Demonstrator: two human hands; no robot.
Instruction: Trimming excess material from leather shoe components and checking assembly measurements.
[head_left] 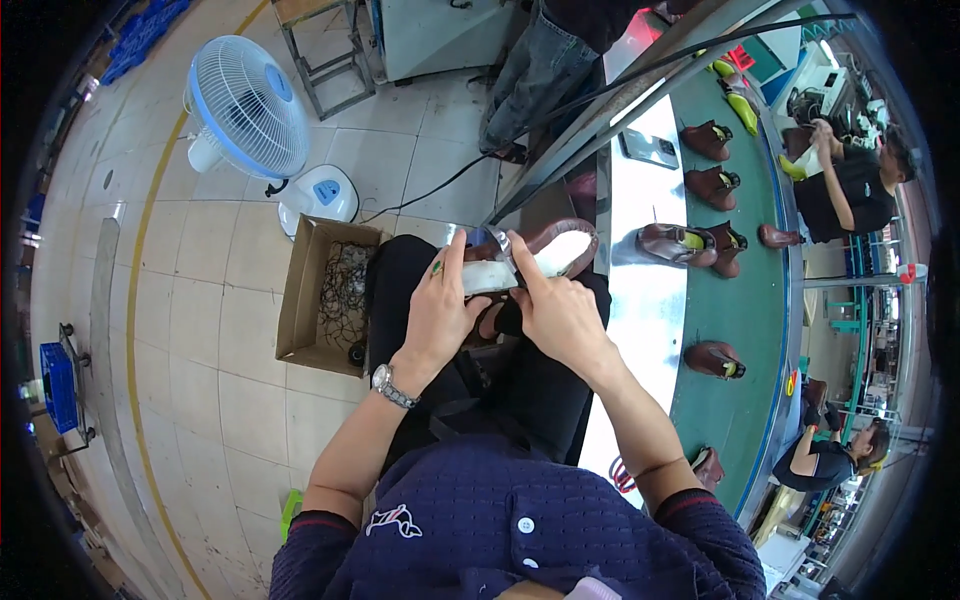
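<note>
Left hand (pixel 437 312): fingers pinching one end of the white-faced brown leather shoe (pixel 566 251)!
Right hand (pixel 562 315): index finger and thumb pinching its middle.
Shoe: over the black-trousered lap (pixel 540 375) (shiny metal surface (pixel 642 340) alongside).

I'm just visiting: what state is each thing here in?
Brown shoe: white surface up, held between left hand and right hand
Cardboard box: open, dark tangled strands inside
Electric fan: upright; running or off, cannot tell
Wristwatch: fastened
Phone: lying flat on metal bench
</note>
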